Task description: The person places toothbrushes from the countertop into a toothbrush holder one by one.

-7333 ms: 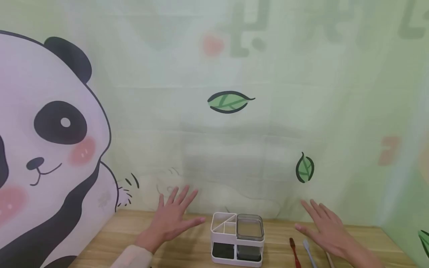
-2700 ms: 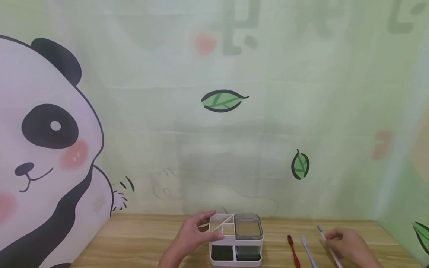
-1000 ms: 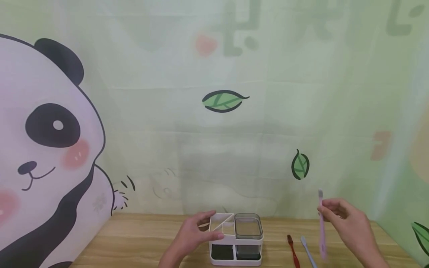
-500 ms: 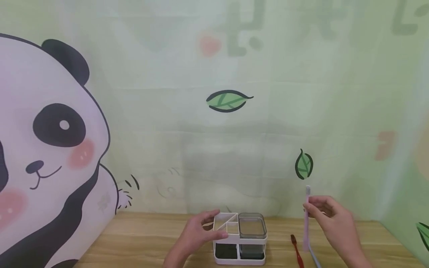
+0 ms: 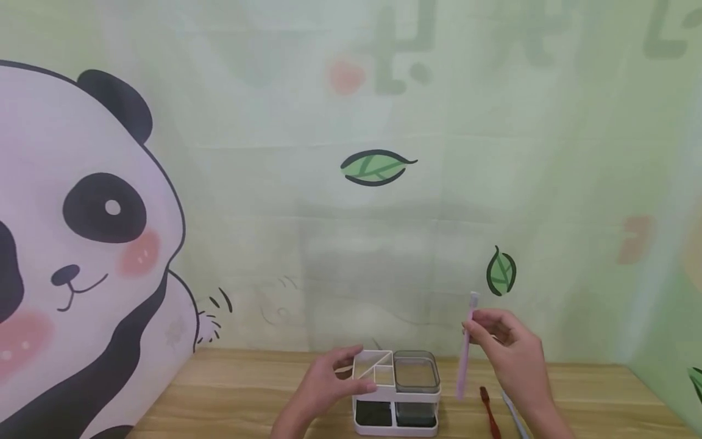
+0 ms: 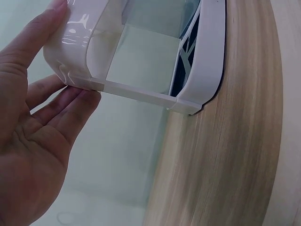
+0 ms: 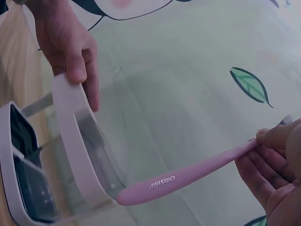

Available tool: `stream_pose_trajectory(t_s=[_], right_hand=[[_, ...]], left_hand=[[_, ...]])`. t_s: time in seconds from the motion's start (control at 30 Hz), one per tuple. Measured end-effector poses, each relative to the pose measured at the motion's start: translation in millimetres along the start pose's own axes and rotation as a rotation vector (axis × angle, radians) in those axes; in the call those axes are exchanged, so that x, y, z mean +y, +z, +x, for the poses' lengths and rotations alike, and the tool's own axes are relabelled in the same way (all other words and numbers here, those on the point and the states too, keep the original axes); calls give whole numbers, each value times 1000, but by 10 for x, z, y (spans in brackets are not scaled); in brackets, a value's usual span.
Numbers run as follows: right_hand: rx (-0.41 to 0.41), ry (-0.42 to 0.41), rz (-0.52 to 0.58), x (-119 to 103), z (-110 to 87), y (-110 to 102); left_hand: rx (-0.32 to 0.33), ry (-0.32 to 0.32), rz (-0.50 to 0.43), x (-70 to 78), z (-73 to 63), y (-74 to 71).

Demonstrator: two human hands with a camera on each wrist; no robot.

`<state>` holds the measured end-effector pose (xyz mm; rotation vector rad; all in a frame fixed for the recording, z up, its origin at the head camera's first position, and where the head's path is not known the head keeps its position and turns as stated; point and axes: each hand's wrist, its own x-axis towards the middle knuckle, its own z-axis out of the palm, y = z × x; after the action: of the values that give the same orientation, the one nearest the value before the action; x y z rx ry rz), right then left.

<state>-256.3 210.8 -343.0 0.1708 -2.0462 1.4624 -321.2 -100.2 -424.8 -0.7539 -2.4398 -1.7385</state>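
A pink-purple toothbrush (image 5: pixel 464 360) is pinched near its bristle end by my right hand (image 5: pixel 512 353), raised upright with its handle end down, to the right of the holder. In the right wrist view the toothbrush handle (image 7: pixel 188 179) shows printed letters, and its end overlaps the holder's rim. My left hand (image 5: pixel 329 378) grips the left side of a white toothbrush holder (image 5: pixel 396 396), thumb at the front and fingers behind. The holder has divided slots on top at left and a clear grey cup (image 5: pixel 415 371) at right. In the left wrist view the left hand (image 6: pixel 42 122) holds the holder's upper tier (image 6: pixel 80 42).
A red toothbrush (image 5: pixel 490 411) and a blue toothbrush (image 5: pixel 514 414) lie on the wooden table (image 5: pixel 230 396) right of the holder, the blue one partly behind my right forearm. Behind the table hangs a green cloth backdrop (image 5: pixel 247 183) printed with a panda and leaves.
My right hand picked the pink-purple toothbrush off the table, raised it upright and carried it left towards the holder. My left hand came to the holder earlier and has stayed gripping it.
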Motion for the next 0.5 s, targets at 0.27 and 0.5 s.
stream_pose_trajectory(t_s=[0.27, 0.5], right_hand=[[-11, 17, 77, -117, -16, 226], [-28, 21, 118, -188, -38, 383]], left_hand=[[-2, 5, 14, -11, 2, 5], [-3, 10, 24, -13, 4, -3]])
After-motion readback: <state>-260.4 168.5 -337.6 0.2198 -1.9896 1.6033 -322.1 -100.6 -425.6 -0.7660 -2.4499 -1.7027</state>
